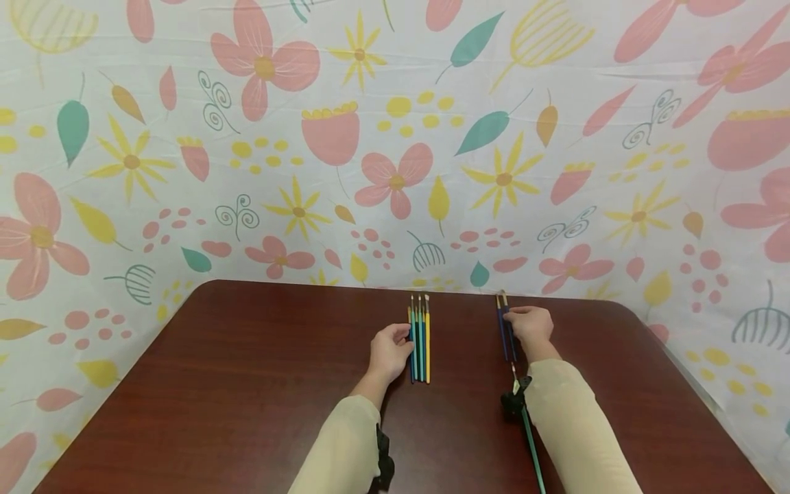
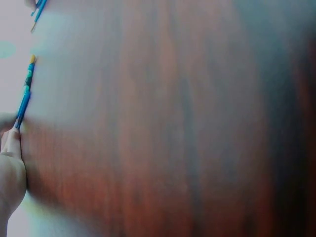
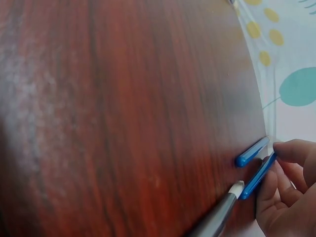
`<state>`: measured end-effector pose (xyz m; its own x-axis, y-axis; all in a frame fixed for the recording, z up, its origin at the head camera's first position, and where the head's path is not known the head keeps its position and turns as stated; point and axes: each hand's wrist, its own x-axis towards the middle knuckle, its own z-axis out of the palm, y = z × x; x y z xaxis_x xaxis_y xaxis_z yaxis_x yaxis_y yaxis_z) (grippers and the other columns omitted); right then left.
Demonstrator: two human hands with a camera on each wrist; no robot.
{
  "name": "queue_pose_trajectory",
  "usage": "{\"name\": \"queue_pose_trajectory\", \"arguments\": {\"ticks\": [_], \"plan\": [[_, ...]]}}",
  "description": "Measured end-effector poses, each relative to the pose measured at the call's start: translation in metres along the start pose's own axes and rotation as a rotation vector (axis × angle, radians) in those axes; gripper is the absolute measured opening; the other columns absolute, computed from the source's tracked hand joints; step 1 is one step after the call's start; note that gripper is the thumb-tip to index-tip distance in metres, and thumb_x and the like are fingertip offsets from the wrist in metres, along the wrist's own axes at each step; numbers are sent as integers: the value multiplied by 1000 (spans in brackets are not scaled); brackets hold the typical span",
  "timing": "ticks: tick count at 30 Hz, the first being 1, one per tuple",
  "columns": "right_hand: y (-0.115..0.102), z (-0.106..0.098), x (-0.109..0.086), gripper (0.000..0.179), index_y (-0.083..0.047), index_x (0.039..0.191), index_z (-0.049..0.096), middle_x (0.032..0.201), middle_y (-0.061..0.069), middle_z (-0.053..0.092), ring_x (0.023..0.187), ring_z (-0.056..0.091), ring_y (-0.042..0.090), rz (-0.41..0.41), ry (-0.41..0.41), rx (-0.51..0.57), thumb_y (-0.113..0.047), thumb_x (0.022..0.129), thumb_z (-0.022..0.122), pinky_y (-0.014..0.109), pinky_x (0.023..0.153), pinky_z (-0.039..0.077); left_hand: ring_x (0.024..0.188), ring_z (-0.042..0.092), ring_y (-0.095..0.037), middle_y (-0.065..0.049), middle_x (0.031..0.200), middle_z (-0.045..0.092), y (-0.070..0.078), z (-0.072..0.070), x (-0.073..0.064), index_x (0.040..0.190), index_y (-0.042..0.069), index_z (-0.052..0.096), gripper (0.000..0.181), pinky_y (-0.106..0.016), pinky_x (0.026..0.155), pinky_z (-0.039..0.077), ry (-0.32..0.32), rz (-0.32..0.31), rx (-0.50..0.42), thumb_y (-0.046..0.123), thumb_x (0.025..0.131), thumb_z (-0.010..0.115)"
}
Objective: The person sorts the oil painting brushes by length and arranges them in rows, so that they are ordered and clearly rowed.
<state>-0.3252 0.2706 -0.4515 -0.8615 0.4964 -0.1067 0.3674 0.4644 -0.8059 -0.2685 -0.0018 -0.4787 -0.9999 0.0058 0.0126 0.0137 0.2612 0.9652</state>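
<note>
In the head view, a row of several paintbrushes (image 1: 421, 350) in blue, teal and yellow lies side by side on the table, bristles toward the back edge. My left hand (image 1: 390, 353) is at the row's left side, thumb and fingertips pinching the outermost blue paintbrush (image 2: 23, 106). Over to the right, my right hand (image 1: 532, 328) pinches a dark blue paintbrush (image 3: 259, 177) between thumb and fingers. Close along its left lies another blue paintbrush (image 3: 252, 152). A green-handled paintbrush (image 1: 532, 446) lies nearer, its white tip by the held brush's handle end; the right wrist strap partly covers it.
The dark red-brown wooden table (image 1: 216, 384) reaches back to a flower-patterned cloth (image 1: 395, 137) hanging behind it. Black straps (image 1: 515, 401) circle both wrists over the pale sleeves (image 1: 574, 418). A strip of tabletop separates the two brush groups.
</note>
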Motion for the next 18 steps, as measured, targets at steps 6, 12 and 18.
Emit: {"name": "queue_pose_trajectory", "arguments": {"ticks": [6, 12, 18], "plan": [[-1, 1, -2, 29, 0, 110, 69, 112, 24, 64, 85, 64, 29, -16, -8, -23, -17, 86, 66, 30, 61, 55, 119, 57, -30, -17, 124, 61, 0, -1, 1, 123, 1, 60, 33, -38, 99, 51, 0, 7, -1, 1, 90, 60], [-1, 0, -4, 30, 1, 112, 68, 113, 25, 64, 91, 63, 31, -14, -3, -20, -16, 87, 64, 31, 63, 55, 119, 57, -28, -16, 124, 62, -1, 1, 2, 122, 2, 61, 33, -37, 98, 51, 3, 1, -6, 2, 90, 61], [2, 0, -6, 31, 1, 114, 67, 114, 25, 63, 94, 63, 33, -13, -19, -17, -18, 89, 63, 36, 68, 57, 119, 57, -29, -16, 124, 61, -1, 1, 0, 123, 2, 60, 33, -38, 97, 52, -4, -5, -8, 2, 90, 61]]}}
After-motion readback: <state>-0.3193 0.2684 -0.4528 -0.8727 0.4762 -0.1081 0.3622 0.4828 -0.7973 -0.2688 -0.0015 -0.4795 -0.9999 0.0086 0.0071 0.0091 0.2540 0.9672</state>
